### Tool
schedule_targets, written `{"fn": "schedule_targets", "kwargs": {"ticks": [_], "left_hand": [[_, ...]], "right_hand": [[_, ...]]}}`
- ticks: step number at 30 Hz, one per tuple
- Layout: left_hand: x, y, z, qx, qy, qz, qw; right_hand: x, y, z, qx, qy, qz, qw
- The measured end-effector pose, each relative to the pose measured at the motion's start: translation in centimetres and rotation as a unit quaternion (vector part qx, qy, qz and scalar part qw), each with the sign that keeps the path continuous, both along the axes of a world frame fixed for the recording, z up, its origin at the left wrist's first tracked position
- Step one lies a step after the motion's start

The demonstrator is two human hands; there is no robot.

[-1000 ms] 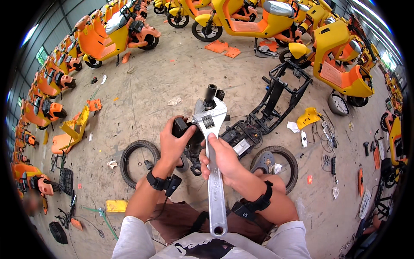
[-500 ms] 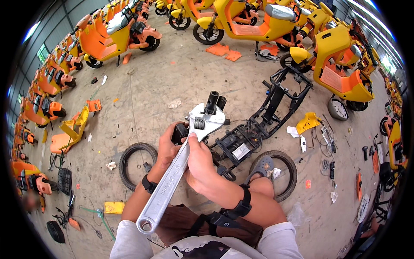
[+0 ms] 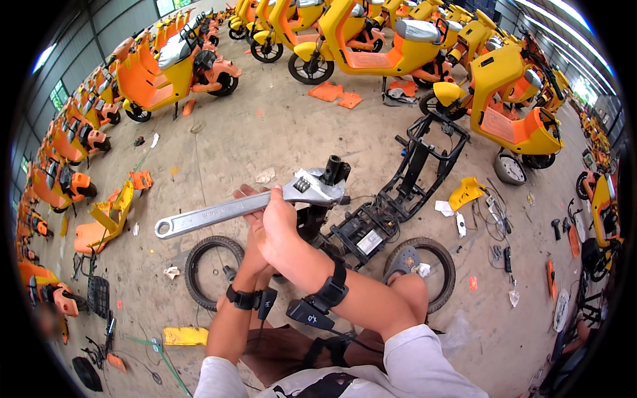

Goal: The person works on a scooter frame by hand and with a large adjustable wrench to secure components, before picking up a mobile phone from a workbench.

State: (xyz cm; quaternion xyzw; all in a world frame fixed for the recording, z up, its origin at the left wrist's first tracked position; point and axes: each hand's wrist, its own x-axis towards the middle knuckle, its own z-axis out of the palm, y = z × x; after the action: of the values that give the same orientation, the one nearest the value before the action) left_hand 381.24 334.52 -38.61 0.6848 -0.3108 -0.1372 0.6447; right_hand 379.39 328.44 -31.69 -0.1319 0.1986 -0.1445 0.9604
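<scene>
A large silver adjustable wrench lies nearly level, its handle toward the left. My right hand is closed round it near the head, thumb on top, fingertips showing beyond the handle. The wrench's jaws are at a short dark metal tube that stands up at the front end of a stripped black scooter frame. Whether the jaws grip the tube cannot be made out. My left hand is behind the right hand and wrist, low by the dark front part; its fingers are hidden.
Two tyres lie either side of me, my clog at the right one. A yellow panel, cables and a white wheel lie to the right. Yellow-orange scooters stand in rows around.
The wrench has swung from pointing down toward me to lying leftward, my right hand turning with it. My left hand has gone from plain view to behind the right. The view has shifted slightly.
</scene>
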Motion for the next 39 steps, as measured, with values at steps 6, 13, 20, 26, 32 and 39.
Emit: {"fn": "schedule_targets", "kwargs": {"ticks": [6,13,20,26,32,39], "left_hand": [[-2.3,5.4,4.1,-0.429,0.167,0.014,0.888],[-3.9,7.5,4.2,-0.266,0.046,0.149,0.951],[-4.8,7.0,5.8,-0.246,0.016,0.179,0.952],[-5.0,6.2,6.3,-0.228,0.016,0.194,0.954],[-5.2,6.6,6.3,-0.2,-0.011,0.205,0.958],[-4.9,6.7,6.3,-0.188,-0.026,0.198,0.962]], "right_hand": [[-2.3,-0.9,0.4,0.021,-0.022,0.057,0.998],[-4.1,-2.3,0.0,-0.103,-0.007,0.155,0.982],[-8.9,-6.9,0.7,-0.555,0.052,0.295,0.776],[-10.7,-11.1,1.1,-0.954,0.031,0.021,0.299],[-8.9,-10.7,0.8,-0.974,0.082,0.098,0.185],[-8.6,-10.7,1.2,-0.971,0.094,0.092,0.197]]}}
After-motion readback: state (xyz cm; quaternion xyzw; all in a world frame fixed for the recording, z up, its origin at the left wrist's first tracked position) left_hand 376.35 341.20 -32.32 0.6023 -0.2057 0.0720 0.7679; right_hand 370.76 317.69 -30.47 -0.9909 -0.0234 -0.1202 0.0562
